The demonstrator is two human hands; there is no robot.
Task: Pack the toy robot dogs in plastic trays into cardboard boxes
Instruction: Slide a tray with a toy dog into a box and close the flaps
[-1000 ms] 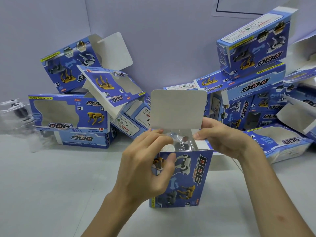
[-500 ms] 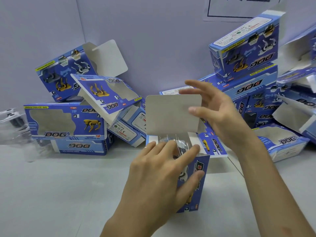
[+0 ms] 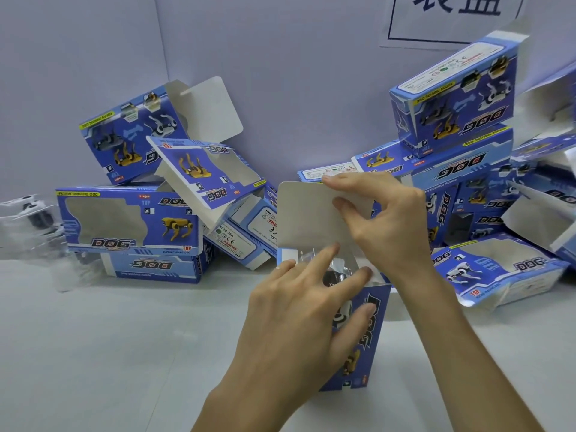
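Observation:
A blue cardboard box (image 3: pixel 367 335) stands upright on the white table, its top open. Inside the opening shows a clear plastic tray with a toy robot dog (image 3: pixel 335 272), mostly hidden by the box walls. My left hand (image 3: pixel 296 322) grips the box, fingers lying across the top opening and thumb on the printed front. The grey top flap (image 3: pixel 305 213) stands up behind the opening. My right hand (image 3: pixel 392 226) pinches the flap's right upper corner, thumb on the inner side and fingers over the edge.
Open blue boxes lie piled against the wall at the left (image 3: pixel 131 222) and stacked at the right (image 3: pixel 452 98). One windowed box (image 3: pixel 498 269) lies close to my right forearm. Toy dogs in clear trays (image 3: pixel 31 219) sit at the far left. A bare stretch of table (image 3: pixel 124 353) lies front left.
My right hand left the box's side, rose and took hold of the top flap. My left hand slid from the front up over the opening.

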